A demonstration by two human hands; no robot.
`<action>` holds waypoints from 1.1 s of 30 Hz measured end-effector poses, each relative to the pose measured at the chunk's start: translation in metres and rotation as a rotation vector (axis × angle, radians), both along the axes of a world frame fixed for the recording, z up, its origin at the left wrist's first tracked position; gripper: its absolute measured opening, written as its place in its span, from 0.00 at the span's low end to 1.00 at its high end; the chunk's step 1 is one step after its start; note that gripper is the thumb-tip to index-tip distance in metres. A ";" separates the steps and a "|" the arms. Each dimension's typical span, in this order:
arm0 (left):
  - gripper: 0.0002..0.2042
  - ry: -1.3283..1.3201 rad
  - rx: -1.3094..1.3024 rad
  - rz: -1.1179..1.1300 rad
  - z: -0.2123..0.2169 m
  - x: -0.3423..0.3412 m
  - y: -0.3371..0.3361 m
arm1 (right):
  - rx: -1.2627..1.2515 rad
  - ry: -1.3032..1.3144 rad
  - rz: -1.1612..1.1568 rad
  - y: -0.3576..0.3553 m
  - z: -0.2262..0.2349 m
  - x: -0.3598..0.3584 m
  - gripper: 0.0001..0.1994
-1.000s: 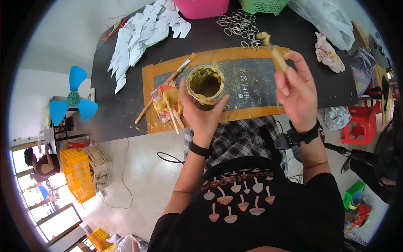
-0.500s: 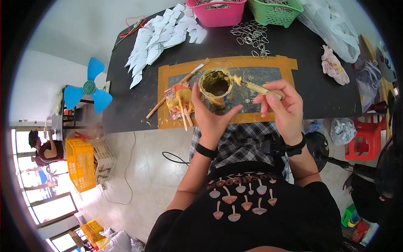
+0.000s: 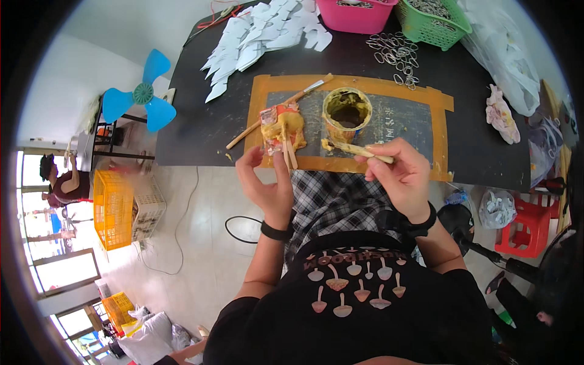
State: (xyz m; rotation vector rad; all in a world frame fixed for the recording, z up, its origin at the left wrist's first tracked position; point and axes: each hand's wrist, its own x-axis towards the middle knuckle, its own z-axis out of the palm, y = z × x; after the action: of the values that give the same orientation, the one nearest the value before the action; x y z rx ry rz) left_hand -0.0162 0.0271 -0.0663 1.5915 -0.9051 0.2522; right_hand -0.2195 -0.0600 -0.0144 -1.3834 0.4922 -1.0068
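Note:
My right hand (image 3: pixel 401 176) pinches a brush (image 3: pixel 359 149) with a pale handle; its tip is caked in yellow-brown paste. That tip points left, just in front of an open tub (image 3: pixel 331 125) with dark paste inside and smears on its rim. Nothing is in my left hand (image 3: pixel 266 188), whose thumb and fingers are spread at the table's front edge. Close to its fingertips, thin wooden sticks (image 3: pixel 290 157) stick out from a paste-covered red and white packet (image 3: pixel 281 118). Behind the packet lies a long-handled brush (image 3: pixel 277 112), slanting across the tape.
Orange tape frames a grey work mat (image 3: pixel 395 109) on the black table. White cut pieces (image 3: pixel 258 36) overlap at the back left. Metal rings (image 3: pixel 395 55) lie before a pink basket (image 3: pixel 356 17) and a green basket (image 3: pixel 435 24). A crumpled cloth (image 3: pixel 502 115) is at right.
The brush has moved from the tub's rim down to its front with my right hand. My left hand has left the tub's side and moved left and nearer me. The view has shifted.

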 end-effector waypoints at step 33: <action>0.13 -0.682 0.450 -0.081 -0.022 0.012 0.001 | -0.234 0.240 -0.273 0.022 -0.041 0.096 0.05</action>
State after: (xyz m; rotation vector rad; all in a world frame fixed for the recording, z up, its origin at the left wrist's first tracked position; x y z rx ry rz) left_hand -0.0040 0.0279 -0.0886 1.9080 -1.6358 0.5868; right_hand -0.1231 -0.0378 -0.0555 -1.6890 0.7770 -1.1506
